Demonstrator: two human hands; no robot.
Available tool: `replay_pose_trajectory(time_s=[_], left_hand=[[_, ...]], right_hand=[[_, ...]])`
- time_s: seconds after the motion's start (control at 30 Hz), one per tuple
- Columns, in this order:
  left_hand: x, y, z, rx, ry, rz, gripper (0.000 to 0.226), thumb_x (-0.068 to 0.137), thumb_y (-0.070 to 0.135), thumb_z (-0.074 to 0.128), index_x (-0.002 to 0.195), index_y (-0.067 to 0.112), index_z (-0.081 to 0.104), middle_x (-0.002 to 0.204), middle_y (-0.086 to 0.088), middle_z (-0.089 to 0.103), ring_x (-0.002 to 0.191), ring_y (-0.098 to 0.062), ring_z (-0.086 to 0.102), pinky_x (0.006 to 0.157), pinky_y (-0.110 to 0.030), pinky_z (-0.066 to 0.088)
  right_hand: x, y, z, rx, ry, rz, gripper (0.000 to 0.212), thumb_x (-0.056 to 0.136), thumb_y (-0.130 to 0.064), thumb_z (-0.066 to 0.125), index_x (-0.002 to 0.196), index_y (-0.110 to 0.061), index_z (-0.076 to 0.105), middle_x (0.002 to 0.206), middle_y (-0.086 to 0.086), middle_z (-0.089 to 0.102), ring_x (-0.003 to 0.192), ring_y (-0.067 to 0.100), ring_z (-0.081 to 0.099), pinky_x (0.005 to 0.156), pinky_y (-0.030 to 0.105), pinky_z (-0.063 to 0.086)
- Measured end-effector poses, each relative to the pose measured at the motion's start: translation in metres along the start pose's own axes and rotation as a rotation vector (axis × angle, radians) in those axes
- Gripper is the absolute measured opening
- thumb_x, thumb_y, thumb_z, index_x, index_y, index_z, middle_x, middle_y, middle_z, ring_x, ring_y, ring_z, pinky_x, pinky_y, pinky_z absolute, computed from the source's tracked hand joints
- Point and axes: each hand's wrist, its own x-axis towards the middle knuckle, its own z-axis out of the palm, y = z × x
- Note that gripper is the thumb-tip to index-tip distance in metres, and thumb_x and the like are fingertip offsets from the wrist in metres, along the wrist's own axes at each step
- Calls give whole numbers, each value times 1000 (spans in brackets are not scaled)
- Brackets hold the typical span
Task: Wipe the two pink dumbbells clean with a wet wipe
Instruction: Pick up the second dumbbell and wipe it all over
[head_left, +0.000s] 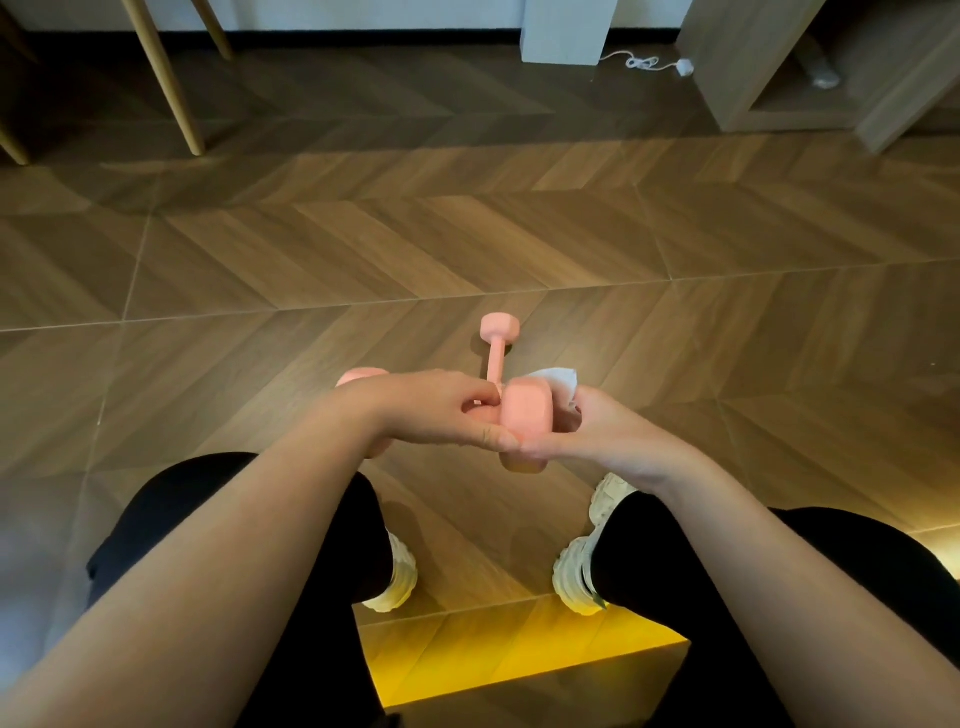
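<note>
The held dumbbell hung crosswise above the floor, ahead of both shoes. The left hand was round its bar and the right hand at its right head, with the wet wipe pressed between them. Just behind, the second dumbbell lay on the floor, pointing away. Chair legs stood far back left, a cabinet far back right, and a cable just left of it.
</note>
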Motion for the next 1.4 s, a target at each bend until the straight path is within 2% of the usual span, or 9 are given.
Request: replay_pose_trajectory(time_s=[0.27,0.43,0.57,0.7,0.77,0.87,0.97,1.17,1.4], left_hand=[[6,2,10,508,181,-26,16,92,30,59,92,30,43,89,7,57,90,-22,56,72,-36,40],[11,3,8,633,866,154,27,75,15,73,101,17,63,103,-7,57,94,-31,54,77,-39,37],[8,15,7,27,1191,15,17,78,15,68,88,10,55,89,-4,54,74,-22,50,61,-32,38],[7,39,-13,-1299,800,-49,41,93,49,58,105,10,58,103,-4,63,90,-15,65,78,-29,51],[11,46,-23,-1656,722,77,56,92,56,57,117,7,57,104,-8,68,98,-22,69,90,-36,54],[15,52,-29,-1998,800,58,34,92,41,66,83,11,52,61,1,57,59,-14,63,74,-31,56],[13,52,-34,-2116,875,-19,36,96,28,62,70,17,38,46,6,35,40,-9,36,51,-24,39],[16,59,-65,-1986,980,57,31,91,18,57,67,18,38,46,6,34,37,-12,33,46,-23,36],[27,52,-65,-1714,1072,-16,30,90,14,58,67,18,39,48,3,35,41,-13,32,48,-26,32]], right_hand=[[10,12,26,318,203,168,82,53,-47,77,124,-8,62,111,14,71,97,22,69,74,29,56],[15,-3,26,584,275,91,71,69,-42,74,132,-13,56,121,14,69,111,28,67,94,44,55],[15,-25,15,696,356,-18,54,77,-34,68,125,-12,57,123,20,67,113,29,65,103,48,47],[12,-38,19,674,383,-103,52,76,-32,69,122,-8,59,125,21,66,121,34,61,102,47,49],[10,-40,27,616,409,-120,52,69,-31,75,114,-10,63,120,18,69,117,33,63,104,51,48],[10,-40,37,374,414,-163,62,58,-37,81,116,-24,63,115,1,72,111,19,67,95,43,55],[8,-47,36,122,390,-254,57,62,-35,82,115,-33,61,110,-17,71,105,1,65,79,21,56],[22,-79,10,-197,345,-295,68,74,-24,85,133,-32,53,124,-17,61,119,-2,55,79,0,40],[33,-67,24,-591,544,-296,87,65,-48,86,142,-29,49,127,-20,55,121,-2,46,110,30,35]])
